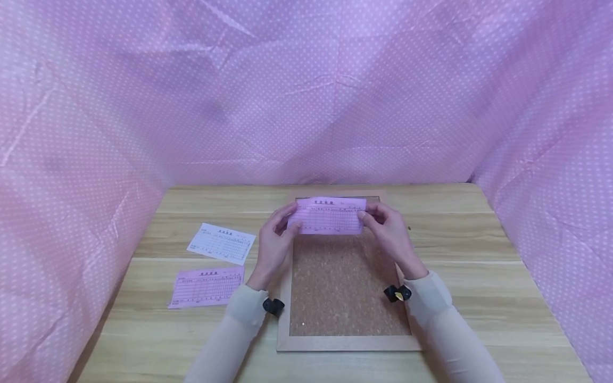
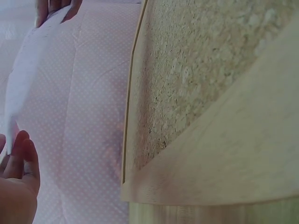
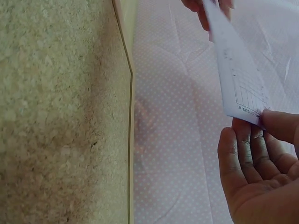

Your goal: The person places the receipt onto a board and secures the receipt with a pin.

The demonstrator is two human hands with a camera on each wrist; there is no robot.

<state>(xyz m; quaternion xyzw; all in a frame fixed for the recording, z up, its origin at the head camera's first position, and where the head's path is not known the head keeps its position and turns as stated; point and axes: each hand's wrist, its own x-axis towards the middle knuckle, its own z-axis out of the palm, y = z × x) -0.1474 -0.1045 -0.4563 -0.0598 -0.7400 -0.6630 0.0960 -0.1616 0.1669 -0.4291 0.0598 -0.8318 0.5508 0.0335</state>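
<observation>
A pink printed form slip (image 1: 328,217) is held up over the far part of a cork board (image 1: 345,287) with a wooden frame. My left hand (image 1: 276,239) pinches the slip's left end between thumb and fingers. At the other end, my right hand (image 1: 390,231) pinches it the same way. In the left wrist view the slip (image 2: 23,79) appears nearly edge-on, raised off the cork. The right wrist view shows the thumb on the printed face of the slip (image 3: 240,79) and the fingers behind it.
On the wooden table (image 1: 479,319), left of the board, lie a white printed slip (image 1: 222,243) and another pink slip (image 1: 208,287). A tiny dark object (image 1: 409,228) sits right of the board. Pink dotted cloth (image 1: 306,106) hangs around the table's back and sides.
</observation>
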